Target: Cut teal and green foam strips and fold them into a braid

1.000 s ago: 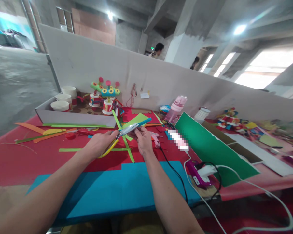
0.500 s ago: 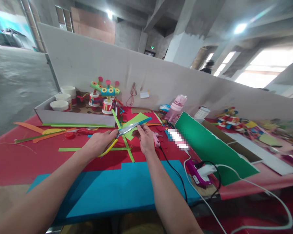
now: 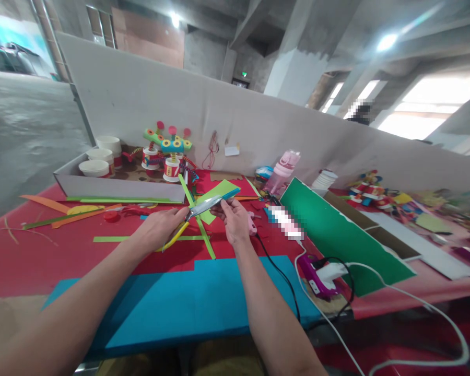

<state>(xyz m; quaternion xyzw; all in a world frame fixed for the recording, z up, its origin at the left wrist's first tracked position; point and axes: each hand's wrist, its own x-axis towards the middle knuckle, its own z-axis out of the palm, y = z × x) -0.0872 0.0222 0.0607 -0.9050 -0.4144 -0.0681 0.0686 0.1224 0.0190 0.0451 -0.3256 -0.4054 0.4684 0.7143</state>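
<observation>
Yellow-handled scissors [image 3: 176,237] are gripped in my left hand [image 3: 162,228], blades pointing right. My right hand [image 3: 235,219] pinches a narrow blue paper strip [image 3: 231,195], which lies along the blade tips. Whether the blades are parted around the strip I cannot tell. Below the blades are a light green paper sheet [image 3: 224,189] and crossed green paper strips [image 3: 206,237] on the red table cover. A pink glue gun [image 3: 252,223] lies just right of my right hand, partly hidden by it.
A white tray [image 3: 121,189] with paper cups and colourful cup figures [image 3: 172,151] stands at the back left. To the right are a pink bottle [image 3: 285,169], a green board [image 3: 337,235] and a purple power strip [image 3: 317,279] with trailing cables. Blue sheets [image 3: 172,308] cover the front.
Both hands stay almost in place. The blue strip's far end has shifted slightly left and its angle has changed a little; the camera view has moved slightly.
</observation>
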